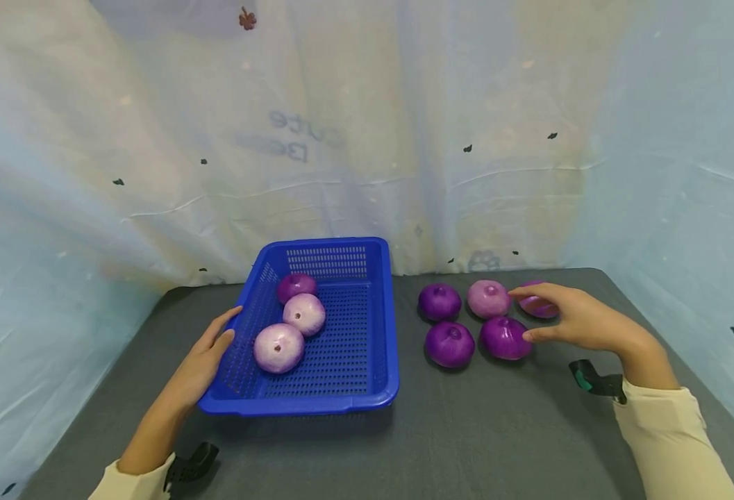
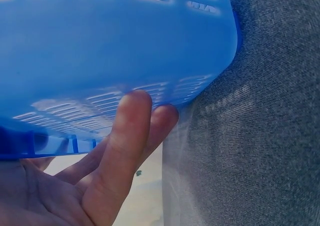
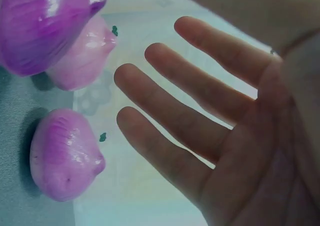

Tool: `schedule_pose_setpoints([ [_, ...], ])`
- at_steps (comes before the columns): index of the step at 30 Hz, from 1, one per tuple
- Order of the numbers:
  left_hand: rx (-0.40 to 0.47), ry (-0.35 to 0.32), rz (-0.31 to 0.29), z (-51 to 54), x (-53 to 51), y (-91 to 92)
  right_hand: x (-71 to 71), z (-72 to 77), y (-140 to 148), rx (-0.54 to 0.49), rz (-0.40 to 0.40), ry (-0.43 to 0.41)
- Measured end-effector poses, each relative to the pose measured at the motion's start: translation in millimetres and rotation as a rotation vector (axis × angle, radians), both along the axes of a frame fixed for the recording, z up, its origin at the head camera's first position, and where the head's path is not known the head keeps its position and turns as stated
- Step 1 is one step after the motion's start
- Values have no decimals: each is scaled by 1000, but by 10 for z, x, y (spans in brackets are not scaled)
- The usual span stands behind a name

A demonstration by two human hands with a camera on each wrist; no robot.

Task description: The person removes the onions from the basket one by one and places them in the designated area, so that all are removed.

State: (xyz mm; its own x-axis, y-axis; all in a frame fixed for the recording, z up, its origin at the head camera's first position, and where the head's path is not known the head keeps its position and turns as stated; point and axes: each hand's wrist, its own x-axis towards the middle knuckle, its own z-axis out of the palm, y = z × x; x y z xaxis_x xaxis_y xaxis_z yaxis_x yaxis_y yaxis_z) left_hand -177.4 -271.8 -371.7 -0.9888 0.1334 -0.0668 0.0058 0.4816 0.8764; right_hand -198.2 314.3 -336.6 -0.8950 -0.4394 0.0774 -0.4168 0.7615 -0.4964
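Observation:
My left hand [image 1: 198, 364] touches the left side of a blue plastic basket [image 1: 393, 333], its fingers nearly straight. In the left wrist view, the fingers [image 2: 132, 128] lie against the slotted outer wall below the rim. Three onions are in the basket: a purple onion [image 1: 296, 286] and two paler onions [image 1: 304, 314] [image 1: 278, 348]. My right hand [image 1: 582, 321] hovers with spread fingers among loose onions and holds nothing. Its thumb is near a shiny purple onion [image 1: 504, 339]; its fingertips are near a pink onion [image 1: 489, 299]. Another onion [image 3: 67, 155] is partly hidden behind them in the head view.
Two dark purple onions [image 1: 439, 302] [image 1: 450, 345] lie between the basket and the other loose onions. A dark grey cloth-covered table [image 1: 466, 430] carries everything. Pale patterned curtains [image 1: 367, 139] hang behind and at both sides.

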Motion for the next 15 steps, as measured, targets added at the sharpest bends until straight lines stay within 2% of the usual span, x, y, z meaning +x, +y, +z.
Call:
schedule_pose_setpoints([
  [10, 8, -2, 8, -10, -7, -1, -3, 12, -42, -7, 17, 25],
  [15, 20, 5, -9, -18, -7, -25, -25, 3, -115, -21, 38, 37],
])
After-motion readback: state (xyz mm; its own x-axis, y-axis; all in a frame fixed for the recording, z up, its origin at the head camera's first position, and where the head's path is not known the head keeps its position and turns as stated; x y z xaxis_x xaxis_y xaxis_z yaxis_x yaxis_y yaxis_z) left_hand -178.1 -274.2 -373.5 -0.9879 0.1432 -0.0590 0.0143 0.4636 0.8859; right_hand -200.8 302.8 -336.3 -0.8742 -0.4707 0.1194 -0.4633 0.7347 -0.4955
